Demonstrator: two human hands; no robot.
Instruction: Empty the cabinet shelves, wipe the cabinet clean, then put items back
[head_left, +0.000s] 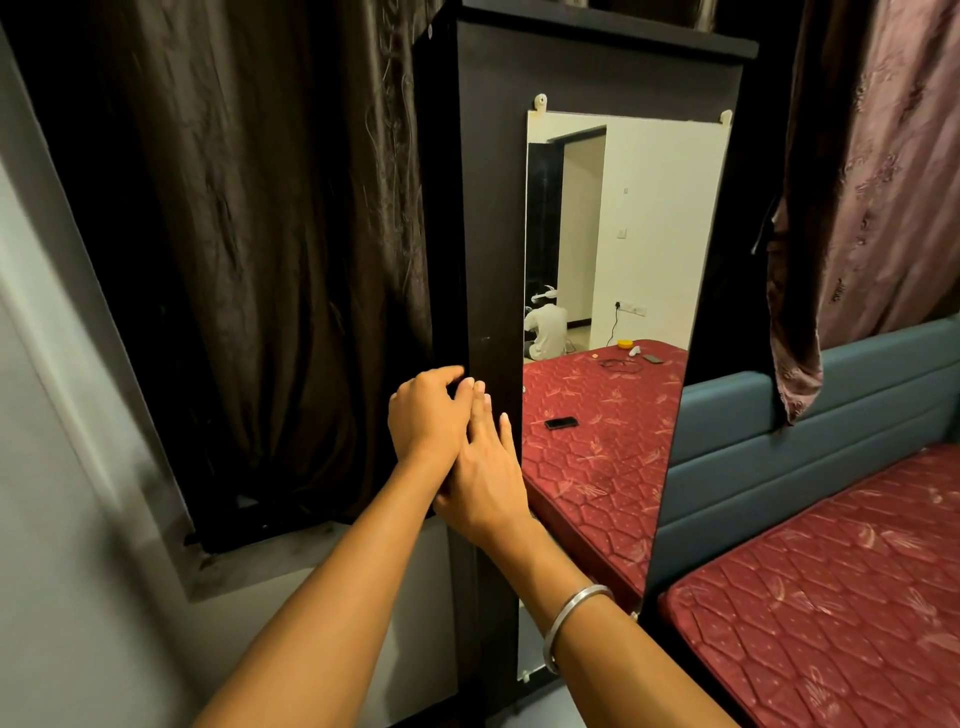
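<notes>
A tall dark wooden cabinet door (491, 218) with a long mirror (613, 291) on its front stands ahead of me. My left hand (423, 413) curls its fingers round the door's left edge at about waist height. Just right of it, my right hand (485, 467) lies flat against the door front with straight fingers pointing up, a steel bangle on its wrist. The two hands touch each other. The cabinet's shelves and contents are hidden behind the door.
Dark curtains (249, 234) hang over a window to the left, and a pinkish curtain (878, 182) hangs at the right. A bed with a red mattress (831, 597) and teal headboard (810, 441) fills the right. The mirror reflects the mattress, a phone and a white wall.
</notes>
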